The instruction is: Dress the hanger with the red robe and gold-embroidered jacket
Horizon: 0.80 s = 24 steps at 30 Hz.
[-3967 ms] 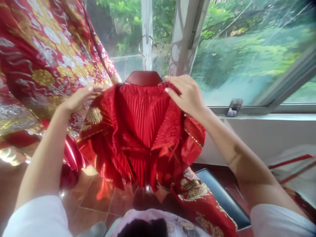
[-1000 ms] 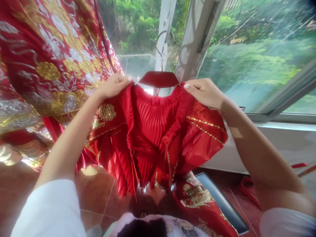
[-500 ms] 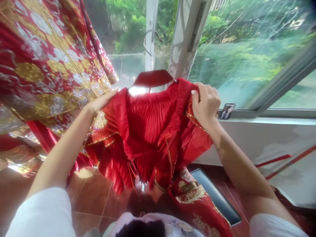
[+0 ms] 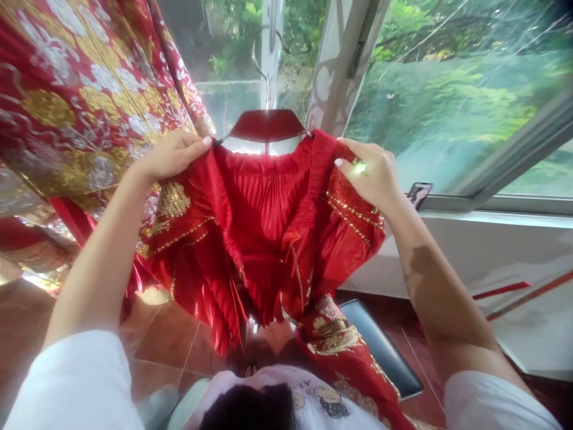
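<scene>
Between my hands hangs a red pleated skirt or dress (image 4: pixel 264 197) with gold beaded trim and a gathered edge. A dark red hanger (image 4: pixel 267 124) with a metal hook sits at its top. My left hand (image 4: pixel 172 152) grips the garment's left top corner beside the hanger's end, thumb on the edge. On the opposite corner my right hand (image 4: pixel 369 170) grips the red fabric, its thumb in front. A gold-embroidered red piece (image 4: pixel 353 364) trails down at the lower right. Whether the hands also hold the hanger bar is hidden.
A large red costume (image 4: pixel 107 107) with gold and silver embroidery hangs at the left. Sliding windows (image 4: pixel 443 119) stand ahead, with a phone (image 4: pixel 419 194) on the sill. A black flat object (image 4: pixel 385 346) lies on the tiled floor (image 4: pixel 165 340).
Both hands have shifted slightly, the left one now higher and more in front of the garment's corner. The hanger and garment have risen a little and moved left.
</scene>
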### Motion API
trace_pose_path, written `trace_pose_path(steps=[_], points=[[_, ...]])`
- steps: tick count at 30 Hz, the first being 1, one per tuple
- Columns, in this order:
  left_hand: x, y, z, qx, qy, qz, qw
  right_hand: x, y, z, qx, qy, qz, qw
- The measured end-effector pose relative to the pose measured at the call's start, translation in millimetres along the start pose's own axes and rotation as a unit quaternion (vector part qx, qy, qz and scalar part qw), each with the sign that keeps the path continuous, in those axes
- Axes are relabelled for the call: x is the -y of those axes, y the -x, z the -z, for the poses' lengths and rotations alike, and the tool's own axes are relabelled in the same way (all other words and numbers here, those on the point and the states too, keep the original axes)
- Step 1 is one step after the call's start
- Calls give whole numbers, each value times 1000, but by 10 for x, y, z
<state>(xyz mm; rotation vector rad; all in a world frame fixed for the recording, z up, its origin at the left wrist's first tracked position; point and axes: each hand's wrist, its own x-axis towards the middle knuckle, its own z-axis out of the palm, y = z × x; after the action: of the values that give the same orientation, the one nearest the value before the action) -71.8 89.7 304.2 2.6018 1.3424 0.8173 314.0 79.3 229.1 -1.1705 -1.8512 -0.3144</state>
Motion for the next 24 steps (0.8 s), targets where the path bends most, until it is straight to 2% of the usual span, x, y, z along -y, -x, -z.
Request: trace_pose_path(steps=[3,6,8,10,12,14,16,18,22,24], points=[[67,-11,-40,-7,26,12,1000,48,41,46,-29,23,-19,999],[-43,-17,-122,-55,-19,-12,998,114,45,50,-39,17,-25,999],[-265,-71,-170,-116,-61,-44,990,213,44,-37,-54,31,-27,998],[-571,-200,-230,-152,-92,-79,981,353,45,-176,-88,63,-36,993],[-882,-396,-329,-142,-131,-125,973,485,37,-292,-102,93,-50,989],[-1115,-625,-474,-112,-186,-173,961,535,0,-307,-70,111,-81,988],[-1224,-832,-630,-97,-228,-176,953,449,-80,-202,-16,123,-126,984],[-1226,-979,-745,-100,-224,-156,957,227,-200,-28,7,124,-158,980],[-1140,-1093,-779,-103,-132,-157,973,-327,-541,280,29,116,-125,985],[-1133,-1107,-749,-99,-116,-155,976,-459,-756,399,47,124,-112,985]])
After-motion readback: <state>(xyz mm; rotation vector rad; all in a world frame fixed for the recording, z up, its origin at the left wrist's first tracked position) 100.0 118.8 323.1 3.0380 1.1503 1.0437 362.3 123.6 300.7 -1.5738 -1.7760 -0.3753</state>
